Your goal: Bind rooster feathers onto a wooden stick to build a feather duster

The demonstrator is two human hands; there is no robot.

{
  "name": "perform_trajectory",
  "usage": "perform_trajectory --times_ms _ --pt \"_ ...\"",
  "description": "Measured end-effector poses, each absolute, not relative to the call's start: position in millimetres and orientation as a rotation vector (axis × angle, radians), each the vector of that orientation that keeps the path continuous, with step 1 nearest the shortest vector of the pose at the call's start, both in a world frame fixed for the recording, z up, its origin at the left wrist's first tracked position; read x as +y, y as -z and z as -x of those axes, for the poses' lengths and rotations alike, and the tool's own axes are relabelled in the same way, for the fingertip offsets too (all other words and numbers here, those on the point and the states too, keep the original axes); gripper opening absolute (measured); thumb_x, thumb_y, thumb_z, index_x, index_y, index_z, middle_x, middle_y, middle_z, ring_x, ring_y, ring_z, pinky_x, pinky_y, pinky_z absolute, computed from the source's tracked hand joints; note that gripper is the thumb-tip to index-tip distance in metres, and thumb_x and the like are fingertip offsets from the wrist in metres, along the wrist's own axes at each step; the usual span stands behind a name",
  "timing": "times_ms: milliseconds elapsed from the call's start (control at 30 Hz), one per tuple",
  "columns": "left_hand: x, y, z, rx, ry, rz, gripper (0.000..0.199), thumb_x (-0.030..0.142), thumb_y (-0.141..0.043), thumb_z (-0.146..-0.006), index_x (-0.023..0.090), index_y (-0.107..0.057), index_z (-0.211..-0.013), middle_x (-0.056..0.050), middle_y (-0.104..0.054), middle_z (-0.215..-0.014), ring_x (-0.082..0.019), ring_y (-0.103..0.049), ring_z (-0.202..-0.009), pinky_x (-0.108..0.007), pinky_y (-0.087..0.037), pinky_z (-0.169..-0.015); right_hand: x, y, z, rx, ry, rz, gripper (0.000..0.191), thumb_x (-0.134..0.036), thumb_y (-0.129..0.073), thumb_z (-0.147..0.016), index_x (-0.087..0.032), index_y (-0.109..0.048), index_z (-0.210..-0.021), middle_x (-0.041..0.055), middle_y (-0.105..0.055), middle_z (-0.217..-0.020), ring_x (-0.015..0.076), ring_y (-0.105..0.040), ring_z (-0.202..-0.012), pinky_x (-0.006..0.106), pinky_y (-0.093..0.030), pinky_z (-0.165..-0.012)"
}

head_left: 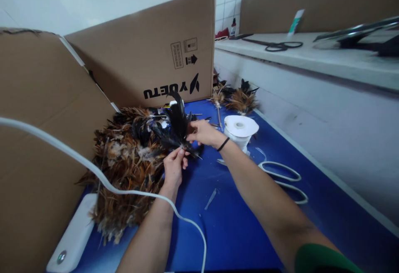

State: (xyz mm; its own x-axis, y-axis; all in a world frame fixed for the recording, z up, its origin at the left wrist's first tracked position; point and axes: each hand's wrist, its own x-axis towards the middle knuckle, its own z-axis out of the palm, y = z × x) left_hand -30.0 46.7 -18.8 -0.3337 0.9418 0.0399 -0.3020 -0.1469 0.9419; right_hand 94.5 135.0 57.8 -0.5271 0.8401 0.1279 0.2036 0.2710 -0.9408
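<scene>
Black feathers (177, 119) stand up as a bunch above my left hand (175, 163), whose thumb and fingers pinch them at the base. From the right, my right hand (202, 133) reaches in with its fingers closed on the right side of the same bunch. Behind and to the left of both hands lies a large heap of brown and black feathers (131, 173). Just right of my right hand is a white spool (241, 126). White-handled scissors (282, 171) lie near my right forearm.
Cardboard panels (140, 52) stand behind and at the left. A white cable (102, 177) crosses in front. A white device (73, 235) lies lower left. More feathers (243, 98) lie at the back; black scissors (280, 45) rest on the ledge (343, 63).
</scene>
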Motion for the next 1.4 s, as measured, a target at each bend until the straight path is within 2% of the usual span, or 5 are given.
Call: perform_trajectory --times_ms 567,800,933,1267,1400 --pt "46 16 32 1.247 -1.684 -0.941 0.033 0.04 -0.067 -0.07 0.011 -0.067 -0.085 -0.001 -0.061 -0.064 -0.003 -0.043 -0.038 -0.017 -0.031 -0.035 128 -50 -84 -1.857 -1.552 0.866 0.012 -0.018 -0.068 -0.067 -0.013 -0.058 -0.072 0.0017 -0.065 -0.06 0.0131 -0.063 -0.055 0.021 -0.052 -0.047" --pt "48 18 35 1.317 -1.867 -0.875 0.032 0.041 -0.065 -0.071 0.012 -0.065 -0.083 -0.001 -0.061 -0.064 -0.003 -0.043 -0.04 -0.016 -0.031 -0.036 139 -40 -89 -2.463 -0.7 1.256 0.013 -0.014 -0.059 -0.07 -0.017 -0.069 -0.077 0.0051 -0.069 -0.072 0.0141 -0.064 -0.066 0.02 -0.046 -0.058" --pt "49 18 35 1.305 -1.903 -0.844 0.032 0.042 -0.064 -0.071 0.012 -0.064 -0.083 0.0 -0.061 -0.067 -0.003 -0.043 -0.04 -0.017 -0.031 -0.036 135 -35 -84 -2.557 -0.602 1.306 0.013 -0.018 -0.063 -0.066 -0.018 -0.072 -0.076 0.0101 -0.07 -0.083 0.0219 -0.064 -0.083 0.025 -0.044 -0.066" --pt "49 18 36 1.254 -1.901 -0.816 0.032 0.042 -0.064 -0.072 0.012 -0.061 -0.081 0.001 -0.059 -0.067 -0.002 -0.042 -0.04 -0.017 -0.03 -0.036 136 -35 -85 -2.549 -0.551 1.303 0.009 -0.016 -0.06 -0.067 -0.017 -0.068 -0.071 0.008 -0.069 -0.077 0.0185 -0.063 -0.076 0.023 -0.042 -0.062" --pt "49 18 36 1.167 -1.857 -0.771 0.032 0.041 -0.067 -0.069 0.012 -0.061 -0.08 0.001 -0.057 -0.065 -0.002 -0.041 -0.039 -0.017 -0.028 -0.035 138 -43 -87 -2.148 -0.845 1.166 0.006 -0.022 -0.056 -0.073 -0.017 -0.06 -0.074 0.0015 -0.063 -0.06 0.0112 -0.057 -0.056 0.021 -0.041 -0.053"
